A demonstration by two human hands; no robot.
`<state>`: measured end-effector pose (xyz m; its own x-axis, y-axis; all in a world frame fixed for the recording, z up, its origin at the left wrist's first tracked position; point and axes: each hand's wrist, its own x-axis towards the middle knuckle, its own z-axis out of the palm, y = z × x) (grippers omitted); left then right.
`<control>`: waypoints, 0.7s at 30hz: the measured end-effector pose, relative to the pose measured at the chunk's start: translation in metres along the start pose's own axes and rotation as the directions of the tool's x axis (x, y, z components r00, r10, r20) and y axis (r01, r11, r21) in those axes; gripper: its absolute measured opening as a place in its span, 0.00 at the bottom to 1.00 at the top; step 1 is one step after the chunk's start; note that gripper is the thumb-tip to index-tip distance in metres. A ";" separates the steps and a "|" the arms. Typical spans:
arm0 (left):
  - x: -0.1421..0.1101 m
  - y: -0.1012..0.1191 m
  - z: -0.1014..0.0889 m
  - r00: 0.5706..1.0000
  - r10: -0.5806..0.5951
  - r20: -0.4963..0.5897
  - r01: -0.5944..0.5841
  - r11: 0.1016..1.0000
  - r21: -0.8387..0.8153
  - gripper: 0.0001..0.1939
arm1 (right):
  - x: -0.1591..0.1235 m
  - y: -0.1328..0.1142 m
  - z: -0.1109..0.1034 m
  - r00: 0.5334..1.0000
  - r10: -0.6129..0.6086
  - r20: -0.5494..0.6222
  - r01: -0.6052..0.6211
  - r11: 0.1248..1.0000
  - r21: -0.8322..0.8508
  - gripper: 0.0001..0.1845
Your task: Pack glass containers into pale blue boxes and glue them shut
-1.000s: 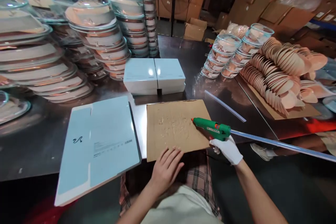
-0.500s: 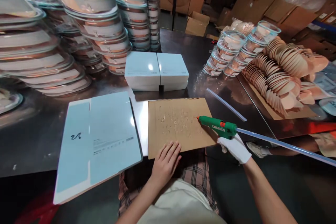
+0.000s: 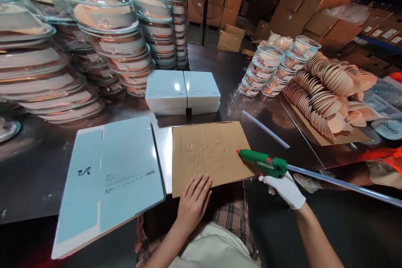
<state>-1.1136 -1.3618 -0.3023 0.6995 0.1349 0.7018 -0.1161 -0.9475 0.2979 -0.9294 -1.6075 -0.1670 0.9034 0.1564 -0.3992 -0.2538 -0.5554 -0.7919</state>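
My right hand, in a white glove, is closed round the grip of a green glue gun. Its orange nozzle points left, just over the right edge of a brown cardboard sheet spotted with dried glue. A long clear glue stick juts out of the gun's back to the right. My bare left hand lies flat with fingers stretched out on the cardboard's near edge. Left of the cardboard lies a flattened pale blue box blank, overhanging the table edge.
Two closed pale blue boxes sit behind the cardboard. Tall stacks of glass bowls with lids fill the left and back. Smaller glass containers and rows of pink lids lie at the right. A loose glue stick rests on the steel table.
The glue gun and my right hand have drawn back to the right, from over the cardboard to its right edge. My left hand stays on the cardboard's near edge.
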 end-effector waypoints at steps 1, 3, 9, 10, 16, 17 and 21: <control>0.001 0.002 -0.002 1.000 -0.001 0.000 0.001 1.000 0.003 0.16 | 0.000 -0.001 -0.003 1.000 0.013 -0.025 -0.011 0.999 0.052 0.20; 0.007 0.009 -0.006 0.999 -0.030 -0.011 0.030 0.999 -0.018 0.16 | -0.002 -0.005 -0.005 0.999 0.038 -0.025 -0.033 0.980 0.195 0.22; 0.059 0.061 0.000 0.929 -0.134 0.345 0.334 0.702 -0.629 0.26 | -0.028 -0.024 0.050 0.978 -0.103 0.179 -0.020 0.813 0.582 0.26; 0.066 0.070 0.006 0.881 -0.120 0.457 0.441 0.558 -0.703 0.32 | -0.032 -0.026 0.061 0.966 -0.147 0.213 -0.012 0.796 0.606 0.26; 0.055 0.086 0.043 0.670 -0.277 0.688 0.736 0.128 -0.665 0.39 | -0.037 -0.015 0.066 0.931 -0.227 0.286 0.149 0.951 0.269 0.37; 0.050 0.083 0.046 0.643 -0.309 0.700 0.758 0.125 -0.641 0.37 | -0.042 -0.012 0.052 0.917 -0.270 0.293 0.242 0.962 0.128 0.36; 0.042 0.067 0.042 0.614 -0.423 0.666 0.785 0.239 -0.572 0.27 | -0.073 -0.014 -0.034 0.818 -0.385 0.427 0.504 0.837 -0.212 0.17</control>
<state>-1.0620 -1.4322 -0.2799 0.9486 0.2903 -0.1258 0.1178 0.0449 0.9920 -0.9799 -1.6384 -0.1114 0.6891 0.6907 -0.2195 0.3164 -0.5592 -0.7663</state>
